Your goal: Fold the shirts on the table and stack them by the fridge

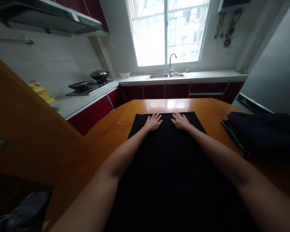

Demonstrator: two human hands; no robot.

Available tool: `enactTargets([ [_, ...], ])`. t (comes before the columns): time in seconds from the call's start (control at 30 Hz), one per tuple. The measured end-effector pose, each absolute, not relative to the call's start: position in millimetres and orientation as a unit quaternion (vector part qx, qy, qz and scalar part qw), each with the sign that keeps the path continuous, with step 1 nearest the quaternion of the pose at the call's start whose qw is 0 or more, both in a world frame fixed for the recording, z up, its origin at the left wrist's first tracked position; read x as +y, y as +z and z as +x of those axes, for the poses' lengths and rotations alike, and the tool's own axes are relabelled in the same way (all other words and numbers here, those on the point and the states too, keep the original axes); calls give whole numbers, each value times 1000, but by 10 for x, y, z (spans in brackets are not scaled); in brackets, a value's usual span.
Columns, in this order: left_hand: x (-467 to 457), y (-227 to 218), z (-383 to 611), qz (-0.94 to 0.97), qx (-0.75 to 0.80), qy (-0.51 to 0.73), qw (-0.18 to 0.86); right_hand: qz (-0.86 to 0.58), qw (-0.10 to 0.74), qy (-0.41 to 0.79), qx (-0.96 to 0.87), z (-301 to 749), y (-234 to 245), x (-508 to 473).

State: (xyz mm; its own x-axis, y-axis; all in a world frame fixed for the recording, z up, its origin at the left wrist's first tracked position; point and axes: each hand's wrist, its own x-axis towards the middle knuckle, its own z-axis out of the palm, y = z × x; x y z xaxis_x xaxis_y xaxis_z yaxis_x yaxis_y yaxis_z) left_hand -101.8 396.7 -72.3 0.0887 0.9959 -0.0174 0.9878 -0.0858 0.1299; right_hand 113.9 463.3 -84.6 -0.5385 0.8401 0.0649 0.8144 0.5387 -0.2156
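Observation:
A black cloth (169,161) lies spread flat on the wooden table (111,129), its far edge well short of the table's far side. Near that far edge, my left hand (154,122) rests palm down on the fabric with its fingers spread. My right hand (180,121) lies flat a little to the right, fingers apart as well. Neither hand grips anything. Which kind of garment or cloth it is, I cannot tell, and its near end runs out of view below.
A pile of folded dark fabric (263,135) sits on the table's right side. Beyond are a counter with a sink (159,76) and faucet (170,62). To the left stand a lidded pan (99,75), an open pan (78,86) and a yellow bottle (42,92).

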Motion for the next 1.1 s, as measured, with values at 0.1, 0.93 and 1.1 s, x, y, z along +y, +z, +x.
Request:
enactTargets([
  [0.1,3941,-592,-1704,656,752,27,54,-545,82,90,-830,1694,-770,4920],
  [0.93,2458,-411,-1027,773,633,4,47,-463,102,51,-879,1764,-624,3341],
  [1.1,1709,-664,-463,843,533,26,67,-327,86,103,-935,1690,-834,2442],
])
